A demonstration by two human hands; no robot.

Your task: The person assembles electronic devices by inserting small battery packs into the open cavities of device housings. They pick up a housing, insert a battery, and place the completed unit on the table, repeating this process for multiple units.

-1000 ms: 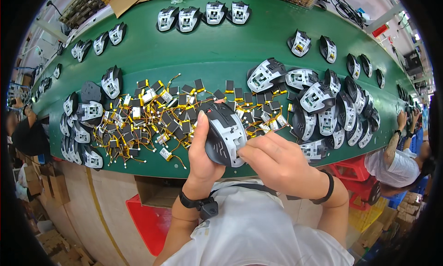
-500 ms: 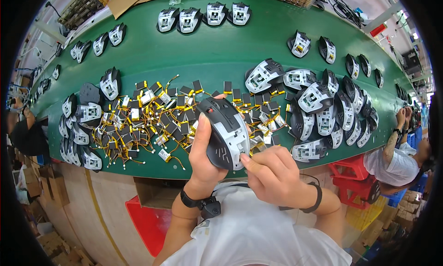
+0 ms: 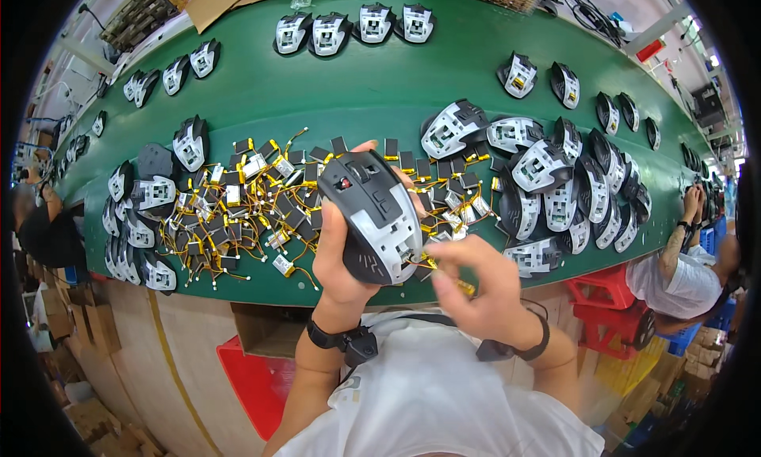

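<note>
My left hand [image 3: 339, 259] is wrapped round a black and grey computer mouse [image 3: 376, 211], tilted above the table's near edge. Its black buttons point away from me, and the white inner frame with cutouts faces up. Close to the mouse's lower right corner is my right hand [image 3: 487, 286], its thumb and forefinger apart and smeared by motion. The yellow end of a small battery [image 3: 466, 288] shows among its curled fingers. A thin wire seems to run from there to the mouse's corner. Behind the mouse spreads a pile of small wired batteries [image 3: 254, 203].
More mouse bodies [image 3: 547, 168] are heaped at the right, others [image 3: 135, 235] at the left. Several mice [image 3: 353, 29] stand on the green belt [image 3: 317, 88] farther back. A red crate [image 3: 252, 386] sits below the table edge. Another person [image 3: 678, 271] works at the right.
My right hand has drawn back slightly from the mouse's corner, and its pinch has loosened, showing the battery. The mouse has shifted left with my left hand. Mice on the belt have moved slightly right.
</note>
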